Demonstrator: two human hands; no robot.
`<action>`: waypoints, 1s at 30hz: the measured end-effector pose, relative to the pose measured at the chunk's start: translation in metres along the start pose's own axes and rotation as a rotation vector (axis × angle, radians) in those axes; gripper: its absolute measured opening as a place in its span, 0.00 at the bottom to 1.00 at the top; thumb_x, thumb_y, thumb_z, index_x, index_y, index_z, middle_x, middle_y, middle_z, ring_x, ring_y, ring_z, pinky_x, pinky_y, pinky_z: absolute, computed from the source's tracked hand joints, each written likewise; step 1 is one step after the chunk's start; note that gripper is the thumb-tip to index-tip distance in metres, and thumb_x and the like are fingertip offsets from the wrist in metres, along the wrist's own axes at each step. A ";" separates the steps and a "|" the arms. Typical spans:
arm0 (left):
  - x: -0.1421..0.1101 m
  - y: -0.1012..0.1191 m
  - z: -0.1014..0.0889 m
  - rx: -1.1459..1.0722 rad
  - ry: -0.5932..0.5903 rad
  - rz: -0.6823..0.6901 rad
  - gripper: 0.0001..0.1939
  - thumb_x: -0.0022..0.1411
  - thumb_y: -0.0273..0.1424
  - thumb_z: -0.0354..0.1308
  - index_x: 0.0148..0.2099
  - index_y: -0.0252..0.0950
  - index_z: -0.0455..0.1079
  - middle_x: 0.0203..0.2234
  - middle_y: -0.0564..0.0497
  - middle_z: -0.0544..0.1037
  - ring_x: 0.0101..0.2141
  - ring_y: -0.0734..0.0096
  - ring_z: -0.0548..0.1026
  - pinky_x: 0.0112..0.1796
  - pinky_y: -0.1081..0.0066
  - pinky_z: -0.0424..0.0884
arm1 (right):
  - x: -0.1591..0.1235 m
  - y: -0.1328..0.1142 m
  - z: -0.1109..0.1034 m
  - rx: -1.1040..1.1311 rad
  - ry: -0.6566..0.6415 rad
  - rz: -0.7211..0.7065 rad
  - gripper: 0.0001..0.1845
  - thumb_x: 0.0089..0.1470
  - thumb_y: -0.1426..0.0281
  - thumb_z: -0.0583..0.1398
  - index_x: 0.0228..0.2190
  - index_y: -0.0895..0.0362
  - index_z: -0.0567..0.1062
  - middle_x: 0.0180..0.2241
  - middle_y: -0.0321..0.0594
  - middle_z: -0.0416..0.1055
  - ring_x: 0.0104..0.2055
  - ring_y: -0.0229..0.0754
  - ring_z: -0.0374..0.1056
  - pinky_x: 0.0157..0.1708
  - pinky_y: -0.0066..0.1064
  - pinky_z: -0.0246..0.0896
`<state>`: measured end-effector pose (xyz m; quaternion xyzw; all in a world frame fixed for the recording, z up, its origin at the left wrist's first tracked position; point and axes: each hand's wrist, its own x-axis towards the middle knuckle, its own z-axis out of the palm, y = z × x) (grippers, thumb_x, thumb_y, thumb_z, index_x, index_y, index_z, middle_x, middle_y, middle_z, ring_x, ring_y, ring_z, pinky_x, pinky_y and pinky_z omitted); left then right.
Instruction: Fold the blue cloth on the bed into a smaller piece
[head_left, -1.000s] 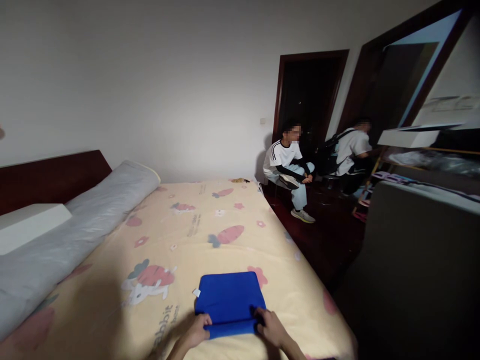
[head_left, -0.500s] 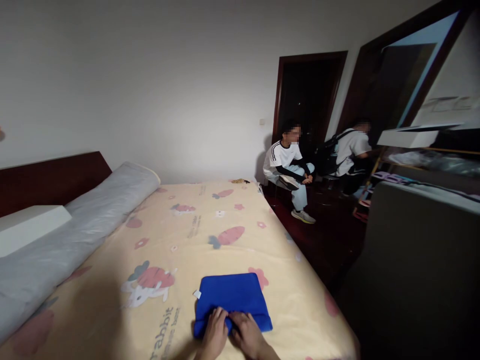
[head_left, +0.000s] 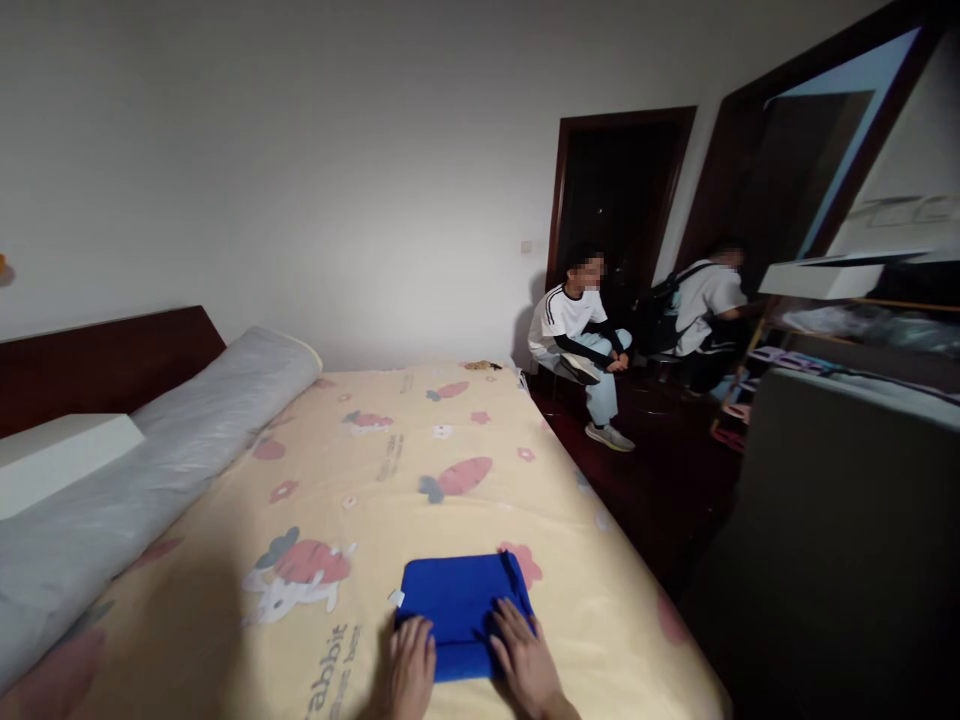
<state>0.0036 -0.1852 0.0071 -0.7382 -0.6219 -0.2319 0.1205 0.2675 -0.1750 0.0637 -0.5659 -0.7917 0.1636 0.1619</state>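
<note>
A folded blue cloth [head_left: 457,595] with a small white tag [head_left: 396,598] on its left edge lies flat on the bed, near me. Across its lower part runs a crease or folded strip. My left hand [head_left: 412,655] rests on the cloth's lower left corner, fingers stretched out. On the right side my right hand [head_left: 523,645] lies over the edge with its fingers spread and pointing away from me. Neither hand lifts the cloth. Along the right edge, a narrow part looks turned or raised.
The bed sheet [head_left: 390,535] has carrot and rabbit prints. A grey rolled mattress [head_left: 217,410] and a white box [head_left: 67,455] are at left. One person [head_left: 574,320] sits beyond the bed, another person [head_left: 709,305] behind. A dark panel [head_left: 847,540] stands at right beside a shelf.
My hands were together at the middle of the cloth's near edge. They have moved apart, left hand to the left corner, right hand to the right edge.
</note>
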 end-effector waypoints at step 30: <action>0.018 -0.018 0.021 0.072 -0.009 -0.004 0.17 0.67 0.32 0.47 0.50 0.46 0.75 0.49 0.52 0.80 0.48 0.66 0.77 0.45 0.63 0.74 | 0.022 0.033 -0.027 0.026 -0.120 0.104 0.29 0.65 0.56 0.42 0.61 0.52 0.66 0.65 0.43 0.55 0.69 0.53 0.49 0.66 0.58 0.39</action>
